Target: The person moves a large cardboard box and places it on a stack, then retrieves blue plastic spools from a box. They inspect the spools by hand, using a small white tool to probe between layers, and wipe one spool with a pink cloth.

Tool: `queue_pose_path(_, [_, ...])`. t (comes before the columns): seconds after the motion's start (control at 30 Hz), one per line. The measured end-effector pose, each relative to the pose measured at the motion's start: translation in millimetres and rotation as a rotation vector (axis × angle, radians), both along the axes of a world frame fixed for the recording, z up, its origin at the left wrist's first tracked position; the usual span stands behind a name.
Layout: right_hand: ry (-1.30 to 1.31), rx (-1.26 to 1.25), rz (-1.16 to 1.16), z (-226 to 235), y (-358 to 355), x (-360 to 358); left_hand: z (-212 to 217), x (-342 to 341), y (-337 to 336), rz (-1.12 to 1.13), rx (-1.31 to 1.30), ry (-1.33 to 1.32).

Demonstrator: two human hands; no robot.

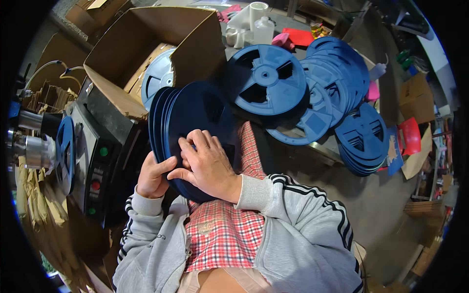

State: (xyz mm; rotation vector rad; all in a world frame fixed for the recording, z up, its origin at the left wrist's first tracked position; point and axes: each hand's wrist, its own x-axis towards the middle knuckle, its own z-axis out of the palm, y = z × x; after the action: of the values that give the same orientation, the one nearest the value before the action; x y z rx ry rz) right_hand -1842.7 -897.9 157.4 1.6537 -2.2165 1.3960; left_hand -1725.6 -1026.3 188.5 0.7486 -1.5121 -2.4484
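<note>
Several dark blue plastic reels [202, 112] stand on edge, bunched together in front of my chest. My left hand [154, 177] grips their lower left rims, thumb at the edge; its other fingers are partly hidden. Against the face of the nearest reel lies my right hand [207, 163], fingers bent and pressed close together near the hub, thumb pointing toward my left thumb. Beyond the bunch, an open cardboard box [195, 49] holds another blue reel [159, 78].
Blue reels lie flat on the bench in stacks: one straight ahead [266, 78], a spread pile [332, 83] and a stack at its right edge [361, 136]. At left, a black machine [93, 161] with green and red buttons has a reel [65, 154] mounted beside it.
</note>
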Motion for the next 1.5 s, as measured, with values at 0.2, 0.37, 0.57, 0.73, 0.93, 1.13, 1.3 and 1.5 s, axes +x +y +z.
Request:
queue_pose_path(0.2, [-0.297, -0.182, -0.036, 7.5, 50.7, -119.0, 28.8, -0.7, -0.5, -0.088, 0.021, 0.083])
queue_pose_path(0.37, [-0.246, -0.194, -0.459, -57.3, 82.6, -306.7, 20.3, -0.7, -12.8, -0.012, 0.004, -0.057])
queue_pose_path(0.57, [-0.126, 0.066, -0.537, -159.6, 75.5, -482.6, 12.3, -11.8, -23.4, 0.028, 0.066, -0.126])
queue_pose_path(0.73, [-0.271, 0.45, -0.369, -218.9, 21.1, -556.3, 16.4, -23.7, -31.4, 0.101, 0.093, -0.181])
queue_pose_path(0.93, [-0.258, 0.88, -0.53, -265.9, -26.7, -582.2, 13.8, -34.8, -39.9, 0.155, 0.147, -0.194])
queue_pose_path(1.13, [-0.228, 0.983, -0.367, -264.6, -16.4, -599.8, 8.1, -37.9, -43.6, 0.158, 0.162, -0.234])
queue_pose_path(1.3, [-0.012, 0.958, -0.353, -283.8, -18.2, -622.0, 14.2, -60.1, -42.3, 0.093, 0.083, -0.241])
queue_pose_path(1.5, [-0.069, 0.365, -0.521, -190.0, 9.9, -589.1, 18.0, -51.4, -39.5, 0.018, 0.11, -0.179])
